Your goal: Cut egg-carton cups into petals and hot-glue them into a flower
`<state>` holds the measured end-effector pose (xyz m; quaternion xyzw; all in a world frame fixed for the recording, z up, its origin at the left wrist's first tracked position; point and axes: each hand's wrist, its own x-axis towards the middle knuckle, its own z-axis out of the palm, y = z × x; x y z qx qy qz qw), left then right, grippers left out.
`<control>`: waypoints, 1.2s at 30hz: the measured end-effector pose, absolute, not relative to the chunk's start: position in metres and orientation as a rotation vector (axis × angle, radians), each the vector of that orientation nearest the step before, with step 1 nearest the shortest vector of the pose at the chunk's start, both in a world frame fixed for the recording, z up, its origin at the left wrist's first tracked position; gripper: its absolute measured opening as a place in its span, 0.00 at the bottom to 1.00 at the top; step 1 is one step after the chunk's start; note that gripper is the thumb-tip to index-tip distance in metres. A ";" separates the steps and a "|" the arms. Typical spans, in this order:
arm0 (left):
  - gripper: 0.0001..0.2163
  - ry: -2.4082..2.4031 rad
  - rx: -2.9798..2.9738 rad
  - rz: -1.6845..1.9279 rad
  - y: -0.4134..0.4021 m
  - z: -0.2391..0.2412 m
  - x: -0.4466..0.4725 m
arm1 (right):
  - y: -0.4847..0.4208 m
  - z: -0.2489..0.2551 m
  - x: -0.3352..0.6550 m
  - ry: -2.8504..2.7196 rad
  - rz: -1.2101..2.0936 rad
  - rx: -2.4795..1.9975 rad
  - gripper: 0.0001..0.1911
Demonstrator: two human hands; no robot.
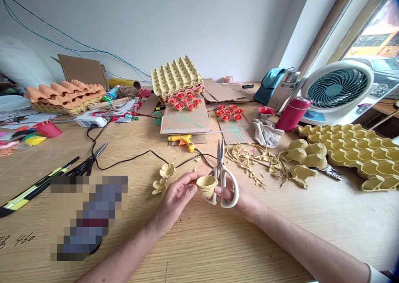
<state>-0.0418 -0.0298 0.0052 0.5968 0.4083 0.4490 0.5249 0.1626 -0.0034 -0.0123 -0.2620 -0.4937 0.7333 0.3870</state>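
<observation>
This looks like a craft workroom. Scissors point(220, 166) and a glue gun point(184, 140) show mid-frame, with stacked egg trays point(177, 77) on the tabletop point(215, 249) at upper centre.

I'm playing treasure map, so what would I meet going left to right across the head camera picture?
Cutter knife → left hand → little stacked cups → white-handled scissors → crumpled cloth → pink bottle → fan.

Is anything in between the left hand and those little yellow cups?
Nothing visible: the left hand touches the stacked egg-tray cups. The scissors, in the right hand, are on the cups' other side, not in between.
</observation>
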 end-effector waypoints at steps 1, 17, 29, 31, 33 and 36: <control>0.19 0.975 1.418 1.068 -0.030 0.005 -0.043 | -0.004 -0.012 0.163 -1.228 1.888 -0.650 0.23; 0.21 1.216 1.634 1.153 -0.029 -0.005 -0.036 | -0.002 -0.011 0.160 -1.368 1.747 -0.719 0.25; 0.20 1.226 1.696 1.148 -0.029 -0.003 -0.037 | -0.001 -0.011 0.162 -1.372 1.731 -0.705 0.26; 0.21 1.270 1.712 1.145 -0.030 -0.003 -0.036 | -0.001 -0.010 0.162 -1.421 1.698 -0.726 0.26; 0.22 1.269 1.705 1.138 -0.030 -0.004 -0.036 | -0.002 -0.007 0.161 -1.440 1.693 -0.742 0.25; 0.23 1.244 1.673 1.131 -0.030 -0.006 -0.037 | -0.002 -0.004 0.161 -1.416 1.719 -0.750 0.24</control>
